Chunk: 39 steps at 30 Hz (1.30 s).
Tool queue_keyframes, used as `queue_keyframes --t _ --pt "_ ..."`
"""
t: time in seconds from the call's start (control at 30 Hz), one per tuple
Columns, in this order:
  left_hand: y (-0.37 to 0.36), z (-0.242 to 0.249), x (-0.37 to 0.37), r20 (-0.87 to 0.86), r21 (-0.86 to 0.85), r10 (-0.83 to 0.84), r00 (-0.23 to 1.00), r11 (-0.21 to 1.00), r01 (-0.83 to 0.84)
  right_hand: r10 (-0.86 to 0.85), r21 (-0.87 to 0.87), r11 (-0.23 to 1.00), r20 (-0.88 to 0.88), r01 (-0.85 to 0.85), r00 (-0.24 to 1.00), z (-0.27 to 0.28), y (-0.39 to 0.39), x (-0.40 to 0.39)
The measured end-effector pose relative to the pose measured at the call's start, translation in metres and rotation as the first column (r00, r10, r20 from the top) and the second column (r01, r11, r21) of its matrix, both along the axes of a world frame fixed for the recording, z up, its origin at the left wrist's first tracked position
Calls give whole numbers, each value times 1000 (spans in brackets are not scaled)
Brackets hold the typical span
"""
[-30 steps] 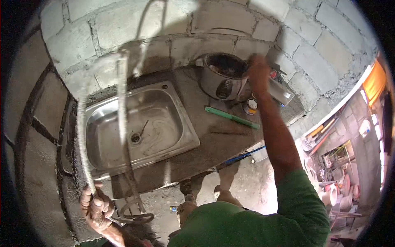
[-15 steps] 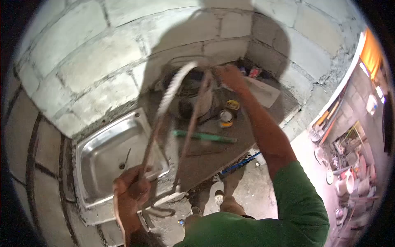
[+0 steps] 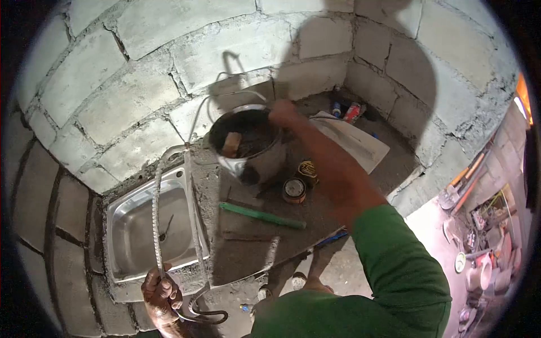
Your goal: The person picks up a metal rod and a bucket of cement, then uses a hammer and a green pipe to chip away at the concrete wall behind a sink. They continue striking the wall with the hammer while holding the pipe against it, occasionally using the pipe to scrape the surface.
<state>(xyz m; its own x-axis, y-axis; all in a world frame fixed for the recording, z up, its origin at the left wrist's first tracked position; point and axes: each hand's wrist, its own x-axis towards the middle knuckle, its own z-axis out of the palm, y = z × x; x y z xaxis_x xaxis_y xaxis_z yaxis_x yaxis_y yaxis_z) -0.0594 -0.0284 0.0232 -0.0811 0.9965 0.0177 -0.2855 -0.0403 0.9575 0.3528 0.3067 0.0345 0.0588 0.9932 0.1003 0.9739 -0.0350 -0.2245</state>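
Observation:
My left hand [image 3: 162,288] is closed round the lower end of a bent, ribbed metal rod [image 3: 156,217]. The rod rises past the steel sink [image 3: 118,248], curves over near the wall and runs back down to a loop beside my hand. My right hand [image 3: 283,112] is at the right rim of a bucket [image 3: 262,163]; its fingers are blurred, so what they grip is unclear. Inside the bucket lie a brownish block [image 3: 231,145] and dark material. A thin wire handle [image 3: 198,112] arches at the bucket's left.
A green bar [image 3: 262,216], a round tin [image 3: 294,190] and a yellow-black tape roll [image 3: 307,170] lie on the dark counter [image 3: 248,259]. Behind are a pale board [image 3: 355,141] and a red tube [image 3: 353,112]. Block walls [image 3: 225,50] enclose the counter; tools lie at far right.
The rod has moved left, away from the bucket and over the sink's side. My left hand has lowered slightly, and my right hand has moved left to the bucket's rim.

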Motion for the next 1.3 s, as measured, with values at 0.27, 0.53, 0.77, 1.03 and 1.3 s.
queue_keyframes --t 0.27,0.53,0.77,1.03,1.3 --pt "5 -12 7 71 -35 100 992 995 -98 38 355 913 414 -199 909 -24 26 93" --pt "92 1 20 -188 5 -118 975 993 121 -60 765 545 444 -343 894 136 -17 108" --pt "231 12 65 -856 229 -17 516 883 409 -108 971 197 161 -137 981 295 -160 114" --pt "340 -59 176 -852 485 495 171 624 612 -482 983 80 -106 164 870 388 -345 101" --pt "338 -165 225 -926 62 340 -162 561 825 -602 951 304 148 54 785 382 -539 113"
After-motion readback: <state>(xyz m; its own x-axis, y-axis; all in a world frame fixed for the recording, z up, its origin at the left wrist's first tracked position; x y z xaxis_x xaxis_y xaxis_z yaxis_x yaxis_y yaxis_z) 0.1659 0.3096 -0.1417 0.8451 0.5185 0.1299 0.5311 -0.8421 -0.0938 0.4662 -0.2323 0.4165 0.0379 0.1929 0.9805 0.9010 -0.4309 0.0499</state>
